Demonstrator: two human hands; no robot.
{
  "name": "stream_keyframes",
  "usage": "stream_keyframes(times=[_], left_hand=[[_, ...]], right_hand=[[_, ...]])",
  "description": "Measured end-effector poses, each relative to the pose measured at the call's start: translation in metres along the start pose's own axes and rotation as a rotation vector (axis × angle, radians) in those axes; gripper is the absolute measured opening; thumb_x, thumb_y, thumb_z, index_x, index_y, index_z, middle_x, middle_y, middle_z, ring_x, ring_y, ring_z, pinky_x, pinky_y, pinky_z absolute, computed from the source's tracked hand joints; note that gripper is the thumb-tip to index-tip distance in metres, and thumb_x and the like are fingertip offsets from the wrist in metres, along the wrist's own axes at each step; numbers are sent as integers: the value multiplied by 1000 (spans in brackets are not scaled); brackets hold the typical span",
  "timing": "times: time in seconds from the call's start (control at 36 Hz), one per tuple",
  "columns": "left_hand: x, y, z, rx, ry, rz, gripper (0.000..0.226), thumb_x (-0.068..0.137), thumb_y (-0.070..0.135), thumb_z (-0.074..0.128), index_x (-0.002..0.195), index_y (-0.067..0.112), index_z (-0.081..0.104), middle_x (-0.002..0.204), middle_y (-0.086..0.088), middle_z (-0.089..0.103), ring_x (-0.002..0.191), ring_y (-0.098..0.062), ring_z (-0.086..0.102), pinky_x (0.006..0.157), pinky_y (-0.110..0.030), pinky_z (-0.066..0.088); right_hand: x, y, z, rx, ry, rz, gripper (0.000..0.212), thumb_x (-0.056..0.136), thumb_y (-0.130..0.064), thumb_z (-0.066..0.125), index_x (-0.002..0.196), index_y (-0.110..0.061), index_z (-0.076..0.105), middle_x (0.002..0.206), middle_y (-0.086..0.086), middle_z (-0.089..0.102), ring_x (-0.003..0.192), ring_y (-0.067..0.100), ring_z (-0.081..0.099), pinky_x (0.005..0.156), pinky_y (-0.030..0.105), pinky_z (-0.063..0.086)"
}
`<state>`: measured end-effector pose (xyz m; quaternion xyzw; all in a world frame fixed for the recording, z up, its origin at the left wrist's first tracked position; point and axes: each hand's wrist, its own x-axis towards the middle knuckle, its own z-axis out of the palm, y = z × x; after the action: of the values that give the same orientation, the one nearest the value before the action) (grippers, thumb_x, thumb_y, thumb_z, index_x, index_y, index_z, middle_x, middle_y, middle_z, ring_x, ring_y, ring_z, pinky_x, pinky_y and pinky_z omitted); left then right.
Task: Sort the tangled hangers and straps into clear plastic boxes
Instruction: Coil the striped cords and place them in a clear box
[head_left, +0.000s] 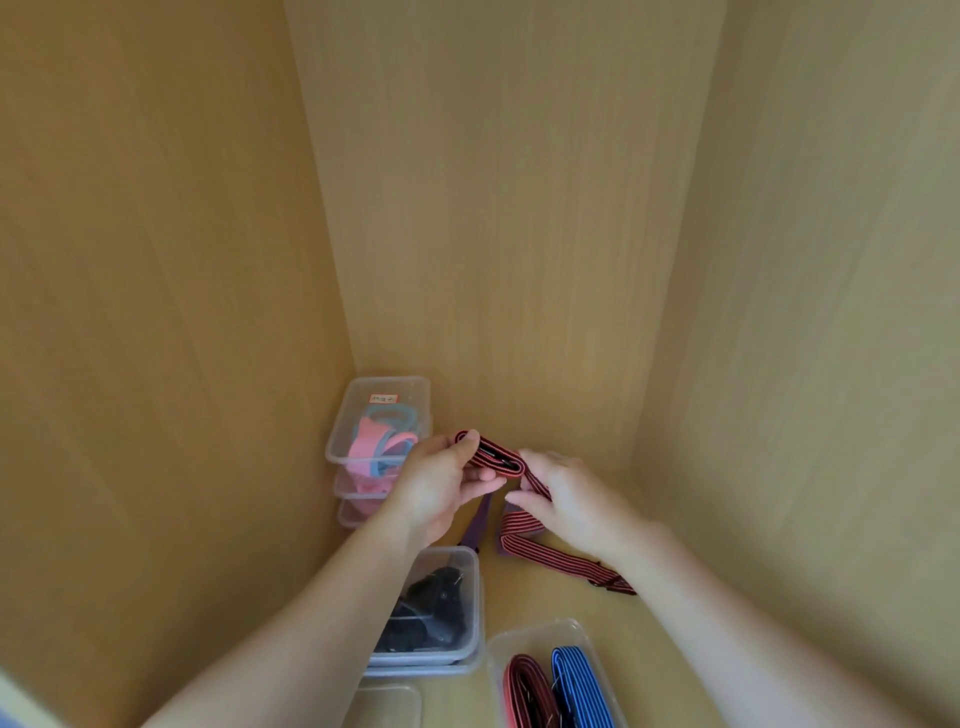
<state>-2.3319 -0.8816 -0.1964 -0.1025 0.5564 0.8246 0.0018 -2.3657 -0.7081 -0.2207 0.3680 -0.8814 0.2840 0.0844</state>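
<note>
A red-and-black striped strap (540, 545) runs from both my hands down onto the wooden shelf floor. My left hand (447, 483) pinches its folded end, held up in the air. To its right, my right hand (571, 499) grips the strap just below the fold. The strap's tail lies on the floor to the right and ends at a dark buckle (605, 583). A purple strap (480, 522) hangs below my left hand. A clear box (498, 654) at the bottom holds a rolled red strap (524, 688) and a rolled blue strap (582, 686).
A stack of clear boxes (337, 441) with pink and blue pieces stands in the back left corner. Another clear box (470, 597) with black items sits under my left forearm. An empty clear box (384, 704) is at the bottom edge. Wooden walls close in on three sides.
</note>
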Motion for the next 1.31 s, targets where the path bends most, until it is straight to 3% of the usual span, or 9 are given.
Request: stream_keyframes(times=[0.14,0.28,0.39,0.5,0.58,0.72,0.89,1.11,1.31], left_hand=[[-5,3,-1,75,-65,-64,20,100,9,46,114,-5,53,93,-24,68,66,-23,69,65,-34,59],[-3,7,-7,721,-21,68,12,96,23,56,88,19,64,93,-1,71,87,-14,66,81,-30,52],[-4,17,-5,817,-56,140,22,82,28,75,70,15,62,67,4,64,64,-7,56,65,-20,44],[-5,28,-4,916,-90,125,25,78,34,79,72,15,62,69,3,66,63,-7,59,61,-17,44],[-6,32,-2,877,-122,119,21,80,31,77,84,15,64,74,3,68,63,-6,61,49,-11,41],[-6,35,-2,896,-241,78,13,86,29,71,95,20,72,90,-1,75,83,-12,70,79,-24,55],[-12,27,-1,750,-257,29,14,97,20,56,93,7,61,53,9,57,44,-3,47,45,-17,34],[-13,19,4,589,-158,103,15,99,18,51,100,4,57,48,5,54,43,-7,51,47,-22,43],[-10,17,7,452,-55,147,18,100,13,48,116,5,50,71,-11,60,49,-10,58,52,-28,56]], right_hand=[[0,6,-2,-20,77,-8,26,97,-33,55,97,-9,63,82,1,62,75,19,56,66,35,44],[1,11,-11,-161,-23,-101,36,99,-38,47,114,-8,62,99,6,65,88,25,60,76,40,48],[10,9,-24,-238,-77,-158,40,99,-41,44,121,-11,59,103,5,64,90,27,60,77,44,49],[17,7,-32,-261,-72,-163,35,99,-38,48,120,-13,59,102,6,65,91,28,60,78,43,48],[20,2,-35,-254,-80,-161,34,99,-41,46,116,-15,59,98,4,65,87,27,60,75,43,48],[20,-4,-37,-169,-79,-171,27,97,-35,54,102,-11,63,82,3,61,75,24,56,69,42,46],[17,-1,-34,-86,33,-125,28,95,-31,59,82,-6,61,61,3,53,56,23,46,56,38,37],[16,-10,-22,-13,54,-68,24,98,-10,49,118,-7,62,72,-6,58,65,16,57,65,30,48],[9,-8,-5,-12,-5,-74,19,93,-5,50,106,-8,63,81,4,61,72,23,56,69,38,47]])
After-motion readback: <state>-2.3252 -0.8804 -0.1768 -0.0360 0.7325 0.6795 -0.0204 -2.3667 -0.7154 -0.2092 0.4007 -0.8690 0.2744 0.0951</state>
